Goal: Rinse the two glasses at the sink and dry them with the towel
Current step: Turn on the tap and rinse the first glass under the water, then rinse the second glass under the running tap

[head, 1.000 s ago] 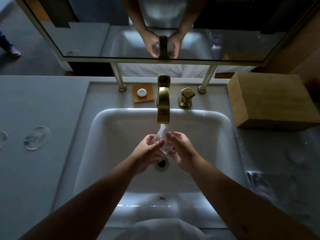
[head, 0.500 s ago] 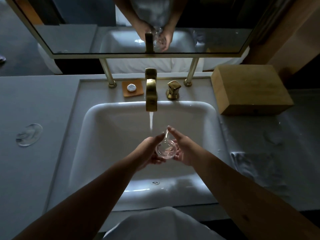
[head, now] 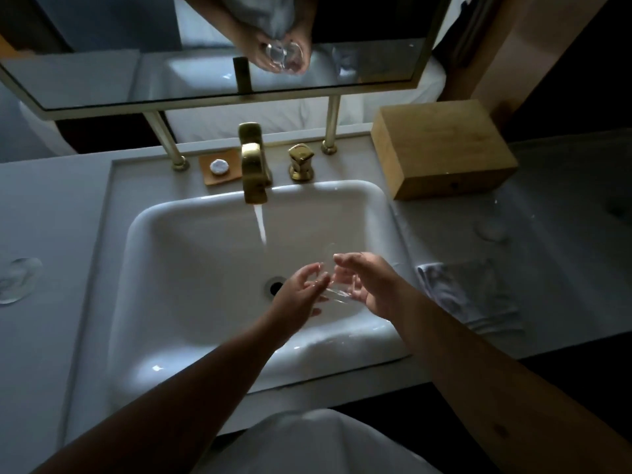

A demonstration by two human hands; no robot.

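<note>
A clear glass (head: 334, 286) is held between my two hands over the white sink (head: 205, 234), just right of the drain and clear of the running water. My left hand (head: 300, 293) touches its left side with the fingertips. My right hand (head: 367, 285) cradles its right side, fingers loosely curled. The glass is hard to make out, so I cannot tell how it is tilted. A second clear glass (head: 17, 280) lies on the grey counter at the far left. The folded towel (head: 468, 297) lies on the counter right of the sink.
The brass faucet (head: 253, 165) runs a thin stream into the basin. A brass handle (head: 301, 162) and a soap dish (head: 220, 168) flank it. A wooden box (head: 441, 148) stands at the back right. A mirror (head: 205, 46) hangs above the counter.
The glass has left the water stream and moved right and toward me between both hands. Both hands' fingers have loosened around it. My view has shifted left.
</note>
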